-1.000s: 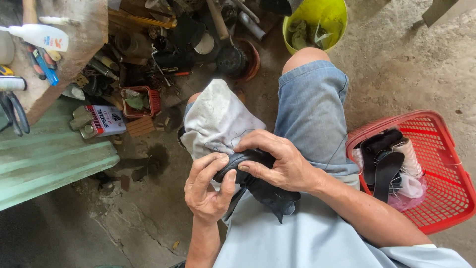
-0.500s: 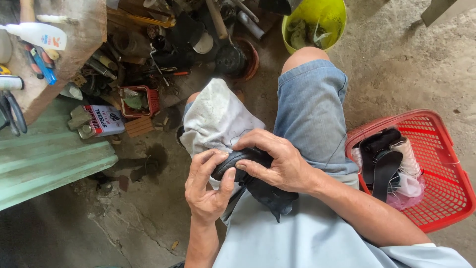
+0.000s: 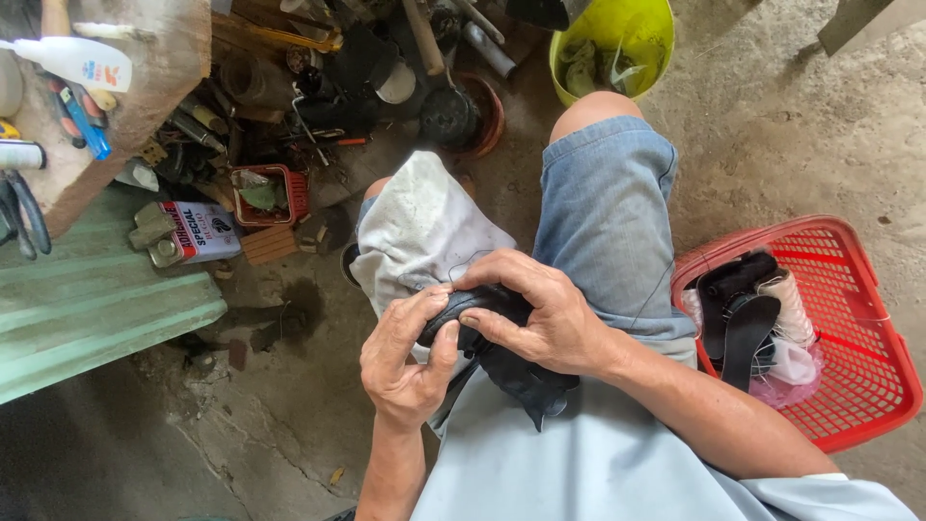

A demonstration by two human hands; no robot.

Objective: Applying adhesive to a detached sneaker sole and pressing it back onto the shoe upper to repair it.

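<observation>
Hands first: your left hand (image 3: pixel 405 362) and right hand (image 3: pixel 540 314) are both clamped on a black rubbery piece (image 3: pixel 511 362), prob some kind of soft tube or strap, hard to tell exactly. Left thumb presses on top of it w/ the fingers curled under, right hand wraps over from the other side, fingers tight across it. A floppy end of the black piece hangs down below your right hand onto your light shirt. The whole thing sits right over your lap, just above your left knee.

Under your hands there's a dirty white cloth (image 3: pixel 420 232) draped over that left knee. Your right leg is in denim shorts (image 3: pixel 603 212), knee bare and pointing away from you.

Off to your right, a red plastic basket (image 3: pixel 858 386) sits on the concrete floor (image 3: pixel 801 125), w/ a black strap thing and a spool of pale thread in it, plus something pink at the bottom.

To your left, a green bench (image 3: pixel 87 318), then a flat tin can (image 3: pixel 193 232) and a small red tray (image 3: pixel 270 193) on the ground. Further out it's a pile of tools and junk, and a yellow bucket (image 3: pixel 612 43) past your right knee. Far left, a wooden block (image 3: pixel 154 68) has a white bottle (image 3: pixel 82 63) lying on it.
</observation>
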